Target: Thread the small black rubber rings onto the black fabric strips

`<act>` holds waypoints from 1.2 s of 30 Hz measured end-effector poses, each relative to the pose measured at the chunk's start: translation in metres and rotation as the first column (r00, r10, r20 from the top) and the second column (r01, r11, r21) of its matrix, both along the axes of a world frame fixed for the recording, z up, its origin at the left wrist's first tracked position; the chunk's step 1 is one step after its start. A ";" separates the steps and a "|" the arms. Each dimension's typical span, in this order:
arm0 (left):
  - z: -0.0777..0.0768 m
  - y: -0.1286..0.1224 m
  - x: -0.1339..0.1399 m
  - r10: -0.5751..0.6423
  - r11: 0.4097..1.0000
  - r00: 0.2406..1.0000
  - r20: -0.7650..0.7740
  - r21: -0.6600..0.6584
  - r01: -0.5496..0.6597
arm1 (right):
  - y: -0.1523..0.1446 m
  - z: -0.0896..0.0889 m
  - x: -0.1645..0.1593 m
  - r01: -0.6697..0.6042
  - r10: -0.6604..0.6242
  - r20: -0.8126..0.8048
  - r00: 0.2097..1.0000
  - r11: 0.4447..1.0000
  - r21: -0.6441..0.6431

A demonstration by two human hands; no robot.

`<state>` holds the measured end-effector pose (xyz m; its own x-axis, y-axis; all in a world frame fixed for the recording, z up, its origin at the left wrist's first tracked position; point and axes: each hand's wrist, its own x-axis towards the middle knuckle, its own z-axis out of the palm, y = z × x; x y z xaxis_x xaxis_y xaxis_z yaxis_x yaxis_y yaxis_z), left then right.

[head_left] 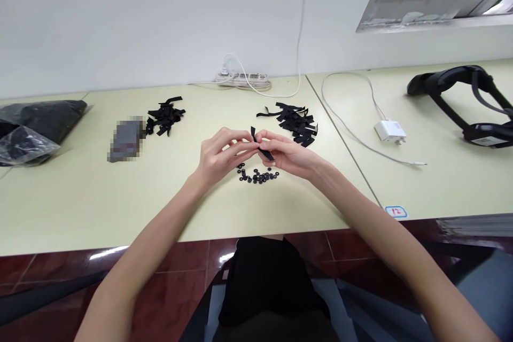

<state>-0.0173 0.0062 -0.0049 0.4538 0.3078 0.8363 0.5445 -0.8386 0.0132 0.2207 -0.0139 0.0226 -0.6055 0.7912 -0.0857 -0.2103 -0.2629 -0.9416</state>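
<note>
Close together above the middle of the table, my left hand [222,152] and my right hand [290,154] pinch one short black fabric strip [267,155] between the fingertips. One end of the strip points up between the hands, and the other slants down across my right fingers. Whether something small is also between the fingertips is hidden. Just below the hands lie several small dark ring-like discs [260,177]. A pile of black strips [296,122] is behind my right hand, and a second pile of black pieces [165,116] is farther left.
A blurred grey item [126,140] and a dark plastic bag [44,123] are on the left. Against the wall is a power strip [242,80] with white cables. To the right lie a white charger [390,131] with its cable and a black headset [473,101].
</note>
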 end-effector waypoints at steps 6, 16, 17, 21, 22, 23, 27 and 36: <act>-0.003 -0.005 0.005 -0.047 0.999 0.996 0.078 0.007 0.047 | 0.001 -0.002 0.001 -0.040 0.040 -0.035 0.999 0.999 -0.001; -0.002 -0.016 0.019 -0.094 0.952 0.962 0.257 -0.259 0.162 | 0.003 -0.003 0.001 -0.033 0.026 -0.085 0.996 0.996 -0.084; 0.000 -0.016 0.020 -0.111 0.952 0.956 0.270 -0.248 0.181 | 0.003 -0.003 0.001 -0.025 0.016 -0.093 0.996 0.995 -0.099; 0.002 -0.015 0.022 -0.181 0.954 0.942 0.281 -0.180 0.238 | 0.000 0.000 -0.001 -0.006 -0.008 -0.114 0.993 0.992 -0.125; 0.002 -0.014 0.021 -0.187 0.954 0.944 0.273 -0.178 0.240 | 0.000 0.000 -0.001 -0.004 -0.010 -0.116 0.993 0.992 -0.125; 0.001 -0.014 0.021 -0.189 0.953 0.946 0.263 -0.182 0.241 | -0.001 0.000 -0.001 -0.005 -0.010 -0.116 0.993 0.992 -0.124; -0.002 -0.012 0.020 -0.201 0.949 0.949 0.243 -0.191 0.250 | 0.000 -0.005 -0.003 -0.008 -0.004 -0.111 0.994 0.994 -0.106; -0.003 -0.011 0.019 -0.197 0.946 0.954 0.224 -0.212 0.245 | 0.001 -0.013 -0.006 0.019 -0.027 -0.135 0.990 0.998 -0.062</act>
